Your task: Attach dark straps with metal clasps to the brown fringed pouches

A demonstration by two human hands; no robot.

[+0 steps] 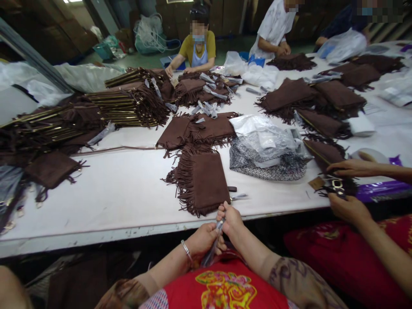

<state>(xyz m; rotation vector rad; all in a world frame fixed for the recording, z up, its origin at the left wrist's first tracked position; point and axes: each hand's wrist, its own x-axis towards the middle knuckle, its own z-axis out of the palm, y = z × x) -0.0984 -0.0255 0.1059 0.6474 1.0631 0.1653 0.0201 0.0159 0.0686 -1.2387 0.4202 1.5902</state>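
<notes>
Close to my body, at the table's front edge, my left hand (205, 238) and my right hand (231, 218) are closed together on a narrow dark strap wrapped in clear plastic (209, 255). The strap's lower end hangs toward my red apron. My right hand is the higher one, its fingers pinched near the strap's top end. Just beyond it lies a brown fringed pouch (210, 182), flat on the table, with its fringe to the left. A small tab and a plastic-wrapped piece (240, 196) stick out from its right side.
Stacks of brown pouches with gold zippers (124, 105) stand at left. A black-and-white patterned cloth (267, 161) lies under clear plastic. At right, a co-worker's hands (349, 206) handle a brown pouch (328, 156). Other people work across the white table (96, 197).
</notes>
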